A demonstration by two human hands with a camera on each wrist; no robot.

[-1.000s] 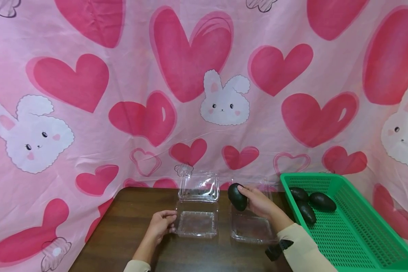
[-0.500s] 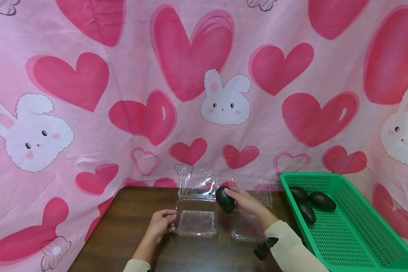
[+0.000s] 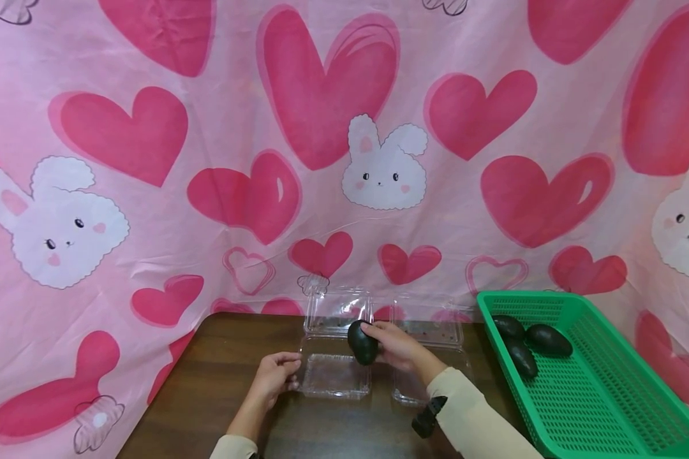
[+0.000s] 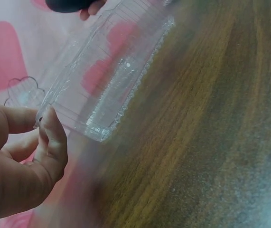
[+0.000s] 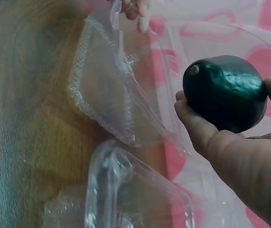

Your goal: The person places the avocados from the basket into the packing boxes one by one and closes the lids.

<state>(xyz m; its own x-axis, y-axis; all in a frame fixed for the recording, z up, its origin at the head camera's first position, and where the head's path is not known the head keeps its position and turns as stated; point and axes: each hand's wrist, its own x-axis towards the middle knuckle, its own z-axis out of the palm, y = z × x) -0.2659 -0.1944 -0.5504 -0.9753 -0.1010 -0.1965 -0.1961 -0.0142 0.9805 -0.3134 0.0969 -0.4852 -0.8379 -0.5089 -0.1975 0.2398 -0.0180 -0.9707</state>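
Note:
A dark green avocado [image 3: 362, 343] is held between the thumb and fingers of my right hand [image 3: 400, 347], above the right rear part of the left clear plastic clamshell box [image 3: 337, 376]. In the right wrist view the avocado [image 5: 224, 92] shows its stem end, clear of the box below. My left hand [image 3: 275, 377] pinches the left rim of that same box between thumb and finger, plainly seen in the left wrist view, where the hand [image 4: 23, 159] grips the thin edge. The box's lid [image 3: 335, 312] stands raised at the back.
A second lidded clear box [image 3: 407, 389] stands open to the right, partly behind my right forearm. Further right, a green plastic basket [image 3: 597, 408] holds several avocados [image 3: 549, 340]. All rest on a brown wooden table [image 3: 207, 363] before a pink heart-print cloth [image 3: 235, 115].
My right hand has carried the avocado leftward, from above the right box to above the left one. The left hand keeps its pinch on the rim.

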